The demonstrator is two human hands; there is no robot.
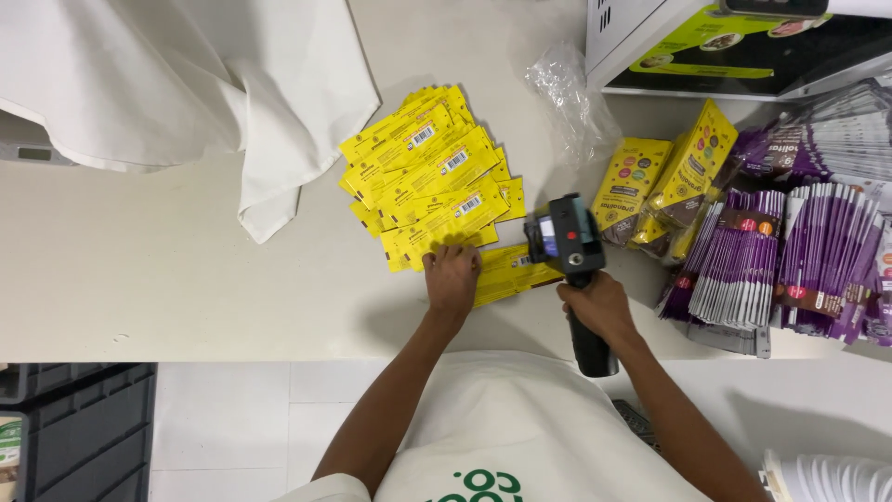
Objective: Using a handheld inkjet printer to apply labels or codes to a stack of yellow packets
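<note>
A flat yellow pouch (506, 271) is pressed against the worktop (139, 270) near its front edge by the left hand (452, 276), which lies palm down with fingers spread and nothing clasped. The black handheld printer (569, 249) is gripped by its handle in the right hand (597, 307), fingers wrapped fully round it, and its head is set on the right end of that pouch. Just behind the pouch, a fanned pile of yellow pouches (432, 177) is spread toward the middle of the worktop. Toward the right edge, purple packets (799, 251) are stacked in rows, with standing yellow packs (664, 186) beside them. A white cloth (186, 84) is draped over the back left corner.
</note>
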